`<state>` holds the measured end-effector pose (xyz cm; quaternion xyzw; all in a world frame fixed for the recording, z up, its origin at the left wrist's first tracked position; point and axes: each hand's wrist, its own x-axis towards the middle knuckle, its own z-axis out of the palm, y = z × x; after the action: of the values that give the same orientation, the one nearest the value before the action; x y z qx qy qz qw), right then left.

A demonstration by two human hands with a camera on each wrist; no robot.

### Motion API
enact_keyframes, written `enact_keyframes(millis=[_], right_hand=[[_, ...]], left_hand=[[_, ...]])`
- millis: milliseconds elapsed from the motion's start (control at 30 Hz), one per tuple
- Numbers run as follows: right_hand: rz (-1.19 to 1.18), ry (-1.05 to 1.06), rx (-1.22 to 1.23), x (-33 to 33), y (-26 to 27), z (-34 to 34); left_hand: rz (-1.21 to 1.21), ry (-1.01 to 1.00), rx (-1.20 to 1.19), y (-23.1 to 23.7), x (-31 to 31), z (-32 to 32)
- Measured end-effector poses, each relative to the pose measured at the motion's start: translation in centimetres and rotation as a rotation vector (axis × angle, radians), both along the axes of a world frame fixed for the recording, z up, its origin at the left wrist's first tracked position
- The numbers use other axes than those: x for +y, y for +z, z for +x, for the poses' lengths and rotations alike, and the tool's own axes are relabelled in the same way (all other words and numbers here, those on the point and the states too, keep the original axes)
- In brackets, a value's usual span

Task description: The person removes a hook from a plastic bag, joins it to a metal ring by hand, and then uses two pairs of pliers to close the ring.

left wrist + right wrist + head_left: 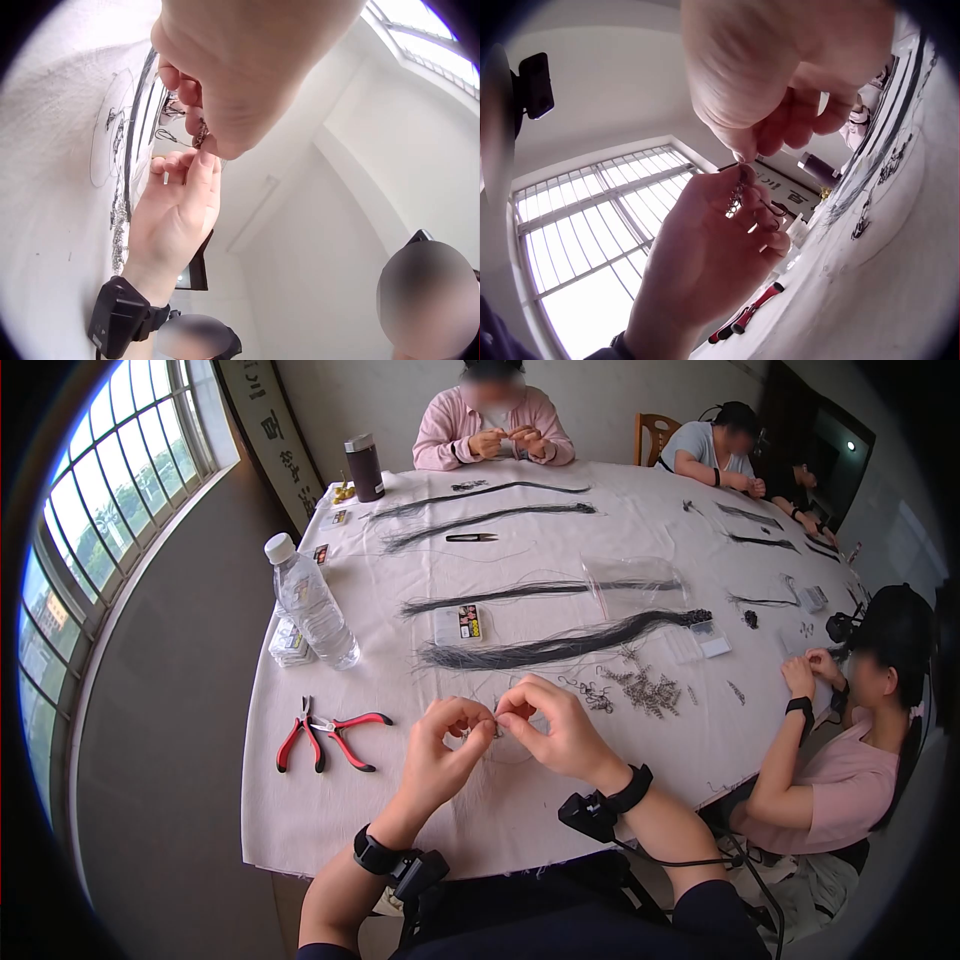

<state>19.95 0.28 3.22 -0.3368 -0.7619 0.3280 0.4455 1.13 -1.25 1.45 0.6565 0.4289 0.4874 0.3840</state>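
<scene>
Both hands meet above the table's near side. My left hand [445, 745] pinches a small metal chain-like piece [736, 196] with dark curved ends, between thumb and forefinger. The fingertips of my right hand [560, 730] pinch at the top of the same piece and touch the left fingertips. In the left wrist view the small piece [201, 133] shows between the two hands, with a thin dark loop [169, 136] beside it. Just beyond the hands lie a pile of small metal chain pieces [645, 688] and a thick bundle of dark strands [560, 645].
Red-handled pliers [340, 732] lie left of the hands. Farther back stand a water bottle [315, 605] and a dark flask [365, 470]. A clear box [457, 626], snips [471, 538] and more strand bundles lie across the cloth [300, 810]. Several people sit around the table.
</scene>
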Motion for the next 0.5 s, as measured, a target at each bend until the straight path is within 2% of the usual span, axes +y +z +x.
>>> enact_keyframes(millis=[200,367,500], right_hand=[[0.008,-0.001,-0.012,-0.1,0.0,0.0],[0.021,-0.001,-0.016,0.0,-0.1,0.0],[0.091,0.007,-0.081,0.1,-0.1,0.2]], left_hand=[[-0.034,0.011,-0.038,0.0,0.0,0.1],[0.092,0.022,0.112,1.0,-0.3,0.1],[0.096,0.028,0.136,0.8,-0.1,0.0]])
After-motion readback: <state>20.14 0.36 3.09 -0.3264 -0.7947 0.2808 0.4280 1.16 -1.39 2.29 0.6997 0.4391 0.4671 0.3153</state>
